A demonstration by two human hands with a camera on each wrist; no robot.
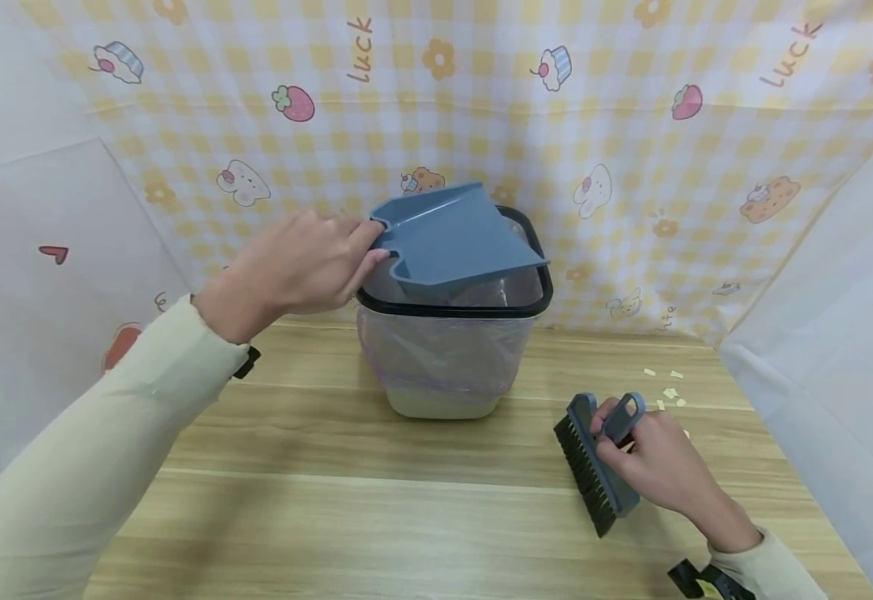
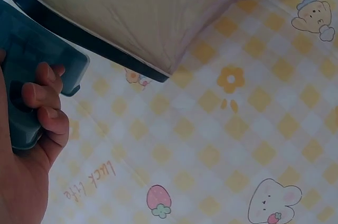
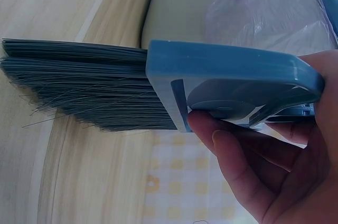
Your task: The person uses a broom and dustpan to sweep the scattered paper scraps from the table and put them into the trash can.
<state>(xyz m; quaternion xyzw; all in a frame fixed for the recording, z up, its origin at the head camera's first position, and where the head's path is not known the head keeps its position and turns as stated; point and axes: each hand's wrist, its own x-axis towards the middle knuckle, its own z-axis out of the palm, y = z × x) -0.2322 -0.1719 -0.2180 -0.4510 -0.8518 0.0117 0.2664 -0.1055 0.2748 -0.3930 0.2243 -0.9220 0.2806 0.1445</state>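
A blue dustpan (image 1: 451, 237) is held by its handle in my left hand (image 1: 304, 258), tilted over the mouth of the trash bin (image 1: 444, 400). Its wide edge slants down toward the bin's right side. In the left wrist view, curled fingers (image 2: 45, 94) wrap the dustpan's handle beside the black rim. My right hand (image 1: 664, 458) grips a blue hand brush (image 1: 609, 467) above the table, right of the bin. Dark bristles (image 3: 84, 86) point away from the palm in the right wrist view. What lies deep inside the bin is hidden by the dustpan.
The bin has a black rim (image 1: 451, 312) and a clear, purplish plastic bag (image 1: 444, 350) folded over its outside. Several pale scraps (image 1: 670, 392) lie on the wooden table (image 1: 346, 508) beyond the right hand. A yellow checked cloth (image 1: 631, 150) hangs behind, with white cloth at both sides.
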